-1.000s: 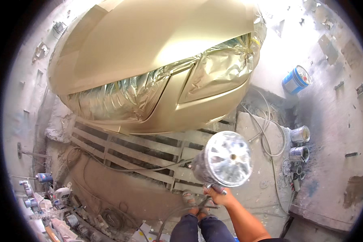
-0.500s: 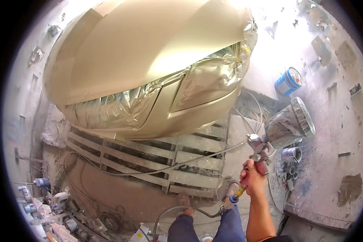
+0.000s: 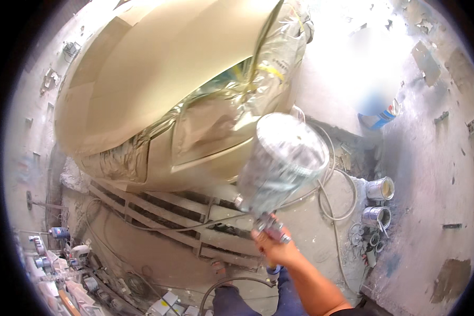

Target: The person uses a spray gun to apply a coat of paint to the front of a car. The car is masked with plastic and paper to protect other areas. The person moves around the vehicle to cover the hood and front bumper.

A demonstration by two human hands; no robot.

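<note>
Gravity-feed spray gun (image 3: 278, 184), held before gold-coloured car (image 3: 168, 79)

Item: gun with broad, paint-smeared cup (image 3: 295, 152) on top; placed off the car's front, toward the right end of its bumper (image 3: 210, 162). Right hand (image 3: 270, 246): fingers curled round the handle (image 3: 275, 228), cup beyond them on the car side. Left hand: out of view. Handling, judged: top-heavy, stiff, perhaps slick with paint; best hold, the handle.

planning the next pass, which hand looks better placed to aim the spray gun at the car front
Probably the right: the right hand grips the spray gun, and its nozzle end is turned toward the gold car front. The left hand cannot be made out here.
</note>
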